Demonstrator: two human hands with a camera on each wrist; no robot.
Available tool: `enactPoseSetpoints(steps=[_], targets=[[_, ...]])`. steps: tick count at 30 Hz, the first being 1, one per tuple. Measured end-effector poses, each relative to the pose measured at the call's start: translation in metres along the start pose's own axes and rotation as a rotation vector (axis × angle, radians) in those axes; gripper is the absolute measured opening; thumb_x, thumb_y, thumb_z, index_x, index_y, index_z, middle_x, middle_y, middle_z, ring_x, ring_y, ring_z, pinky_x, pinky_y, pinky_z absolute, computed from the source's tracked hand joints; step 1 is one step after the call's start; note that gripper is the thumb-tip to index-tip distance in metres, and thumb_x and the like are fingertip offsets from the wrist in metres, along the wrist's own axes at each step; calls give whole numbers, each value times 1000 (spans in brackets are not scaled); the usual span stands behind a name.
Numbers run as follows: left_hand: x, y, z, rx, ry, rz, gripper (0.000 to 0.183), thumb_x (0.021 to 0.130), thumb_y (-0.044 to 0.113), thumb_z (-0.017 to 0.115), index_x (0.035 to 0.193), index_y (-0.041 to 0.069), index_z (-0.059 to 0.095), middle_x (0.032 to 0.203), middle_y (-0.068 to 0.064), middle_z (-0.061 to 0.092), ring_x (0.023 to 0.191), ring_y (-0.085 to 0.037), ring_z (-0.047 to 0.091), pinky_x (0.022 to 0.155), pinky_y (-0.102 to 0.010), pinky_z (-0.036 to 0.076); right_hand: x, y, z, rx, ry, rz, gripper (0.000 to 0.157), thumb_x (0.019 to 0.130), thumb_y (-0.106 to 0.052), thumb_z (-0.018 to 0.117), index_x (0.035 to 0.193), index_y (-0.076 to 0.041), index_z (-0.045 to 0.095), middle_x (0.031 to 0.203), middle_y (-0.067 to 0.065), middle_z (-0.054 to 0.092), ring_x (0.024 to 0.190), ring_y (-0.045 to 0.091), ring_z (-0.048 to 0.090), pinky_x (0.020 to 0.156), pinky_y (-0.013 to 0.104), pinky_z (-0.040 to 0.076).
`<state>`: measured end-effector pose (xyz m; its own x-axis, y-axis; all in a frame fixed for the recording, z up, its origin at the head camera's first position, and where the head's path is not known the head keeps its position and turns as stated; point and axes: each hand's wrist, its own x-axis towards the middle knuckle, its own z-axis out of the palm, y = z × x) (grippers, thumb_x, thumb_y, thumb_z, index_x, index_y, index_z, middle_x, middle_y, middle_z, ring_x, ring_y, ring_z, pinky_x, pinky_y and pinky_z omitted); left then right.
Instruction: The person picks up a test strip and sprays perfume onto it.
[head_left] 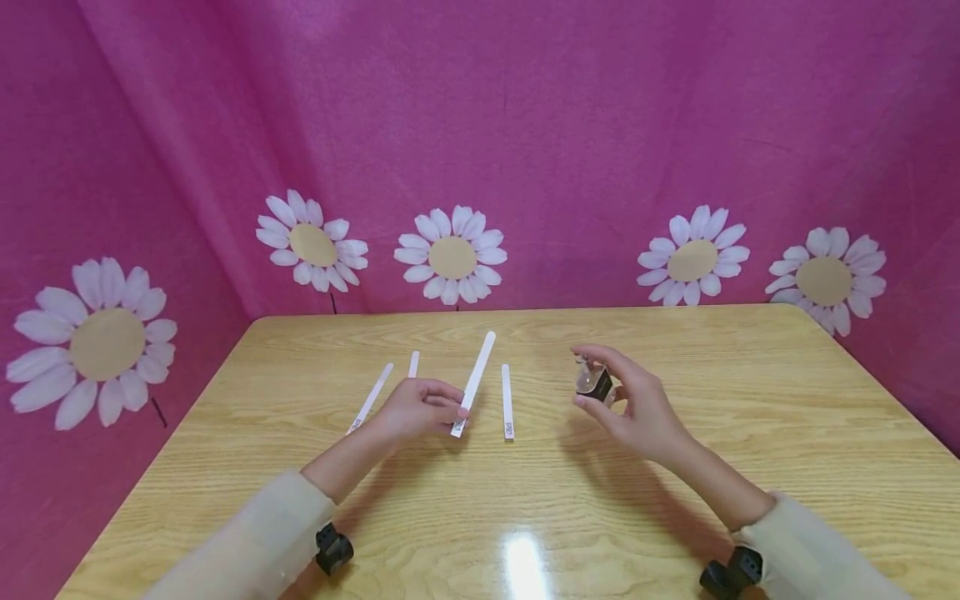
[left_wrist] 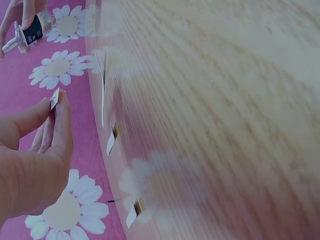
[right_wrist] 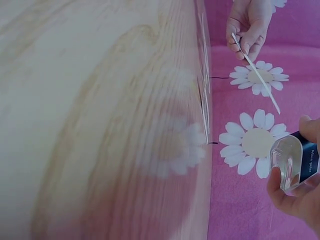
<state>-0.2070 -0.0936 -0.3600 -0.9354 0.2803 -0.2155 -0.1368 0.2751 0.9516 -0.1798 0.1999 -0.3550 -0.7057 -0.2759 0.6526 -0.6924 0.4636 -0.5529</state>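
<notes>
My left hand [head_left: 412, 412] pinches the lower end of a white paper test strip [head_left: 480, 371] between thumb and fingers, its rounded tip pointing up and away. Small dark print shows at the gripped end. My right hand [head_left: 641, 408] holds a small clear perfume bottle [head_left: 591, 382] with a black label, raised over the table. The index finger lies at the spray top, and the thumb is at the base. In the left wrist view the nozzle of the perfume bottle [left_wrist: 34, 31] shows bare, without a cap. Strip and bottle are held apart.
Three more white strips lie on the wooden table [head_left: 465, 517]: one right of the left hand [head_left: 507, 402], two beyond and left of it, a leaning strip [head_left: 372, 393] and a short-looking strip [head_left: 414, 364], partly hidden. A pink curtain [head_left: 555, 125] with daisies hangs behind.
</notes>
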Motion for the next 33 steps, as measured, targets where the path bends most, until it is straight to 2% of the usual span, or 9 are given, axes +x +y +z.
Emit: enactPoseSetpoints(steps=[9,14,22,33], targets=[[-3,1,6,-29,-57,18,28,82,-3,69,107,-12,62,90,-16,74,74,-11,70,78,-37,61,7,2,8,-13,-26,38,58,76,3,76,129,-9,56,108,7,64,89,1,51,50,18,49],[-5,3,8,-17,-62,18,29,82,-4,69,108,-12,62,80,-4,73,70,-7,68,77,-35,61,10,2,13,-28,-27,48,58,76,2,76,129,-9,56,109,9,64,86,3,52,48,20,50],[-7,6,10,4,-56,30,28,80,-3,70,106,-11,63,72,5,70,66,-3,65,72,-28,60,15,-1,21,-85,4,45,57,77,-2,77,129,-12,56,102,14,65,63,2,52,43,16,47],[-8,6,14,21,-85,44,27,80,-2,70,105,-10,65,74,2,72,65,-3,64,70,-27,60,12,-9,27,-136,19,55,53,75,-3,79,123,-14,58,99,11,66,66,8,56,44,14,46]])
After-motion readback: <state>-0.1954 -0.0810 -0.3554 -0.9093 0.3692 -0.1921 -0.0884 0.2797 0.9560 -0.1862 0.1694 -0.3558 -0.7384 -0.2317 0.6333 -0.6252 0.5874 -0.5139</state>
